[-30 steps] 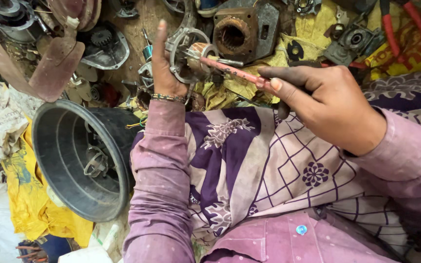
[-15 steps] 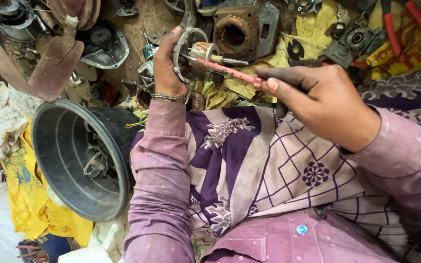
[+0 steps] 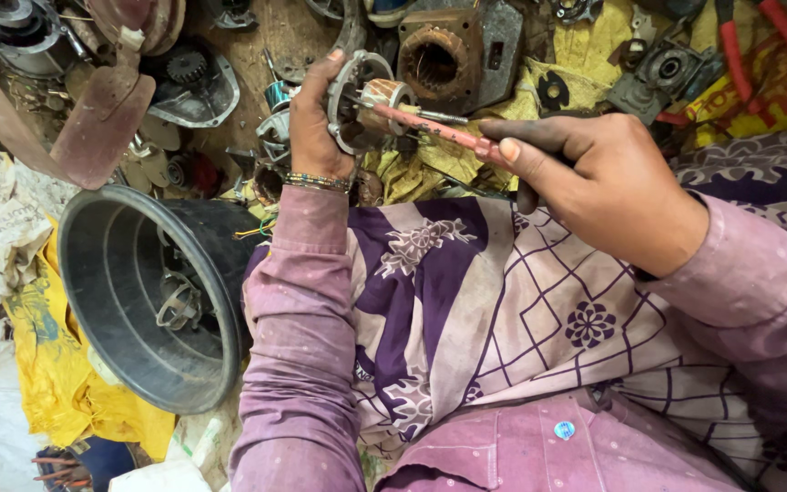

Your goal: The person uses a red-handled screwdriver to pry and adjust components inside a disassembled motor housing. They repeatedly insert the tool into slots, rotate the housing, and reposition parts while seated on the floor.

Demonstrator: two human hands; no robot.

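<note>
cluttered floor (image 3: pixel 257 36), left hand (image 3: pixel 316 118) gripping motor part (image 3: pixel 366 109)

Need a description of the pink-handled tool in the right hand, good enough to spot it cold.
Start at the big black tub on the left, then go up and right to the left hand holding a small motor part. The pink-handled tool runs from that part back into the right hand. It is the only slim pink rod here; the red-handled pliers lie untouched at top right.
</note>
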